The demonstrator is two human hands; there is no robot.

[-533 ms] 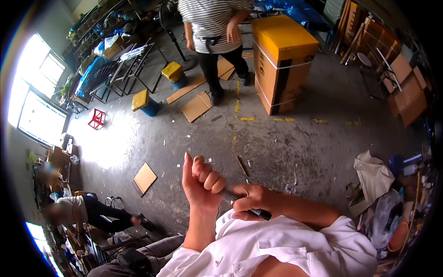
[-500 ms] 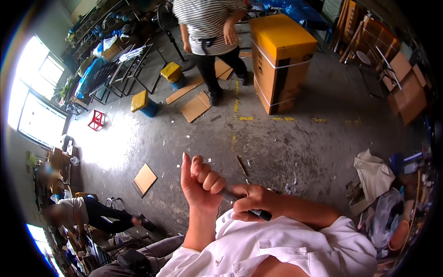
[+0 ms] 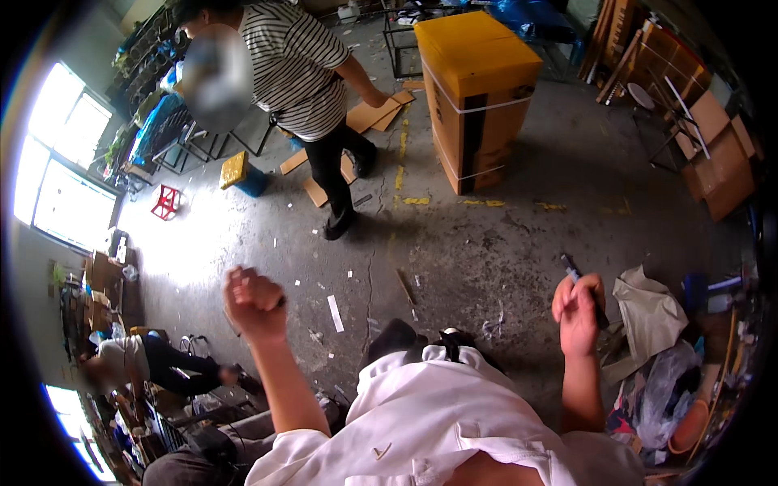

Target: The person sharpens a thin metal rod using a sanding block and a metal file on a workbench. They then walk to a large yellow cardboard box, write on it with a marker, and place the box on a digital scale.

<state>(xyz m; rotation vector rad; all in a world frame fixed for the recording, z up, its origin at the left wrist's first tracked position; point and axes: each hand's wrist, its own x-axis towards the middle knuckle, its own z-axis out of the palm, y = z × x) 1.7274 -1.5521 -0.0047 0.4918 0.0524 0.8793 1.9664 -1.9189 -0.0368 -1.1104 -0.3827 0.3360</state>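
Two bare hands are raised well apart in front of a wearer in a white shirt (image 3: 421,417), above a grey, littered concrete floor (image 3: 454,267). The right hand (image 3: 578,312) has its fingers curled firmly around what looks like a marker pen (image 3: 570,267), slim and dark with a paler section; one end pokes out above the fingers, angled up and left, and the other shows past the hand at lower right. The left hand (image 3: 255,306) is blurred but closed, and seems to grip a small dark piece (image 3: 282,301) whose kind cannot be made out. The pen should be light, stiff and rather smooth, hard to break but easily turned in the fingers; the middle of its barrel is the likely best place to hold, leaving the upper end free. Beyond the hands, a co-worker in a striped top (image 3: 296,69) stands side-on, near a tall strapped cardboard box (image 3: 450,113) with a yellow top. Farther left are a blue bucket with a yellow cover (image 3: 253,182) and a small red stool (image 3: 165,202). To the right, near the marker, lie a crumpled beige cloth (image 3: 648,312) and a clear plastic bag (image 3: 668,389)
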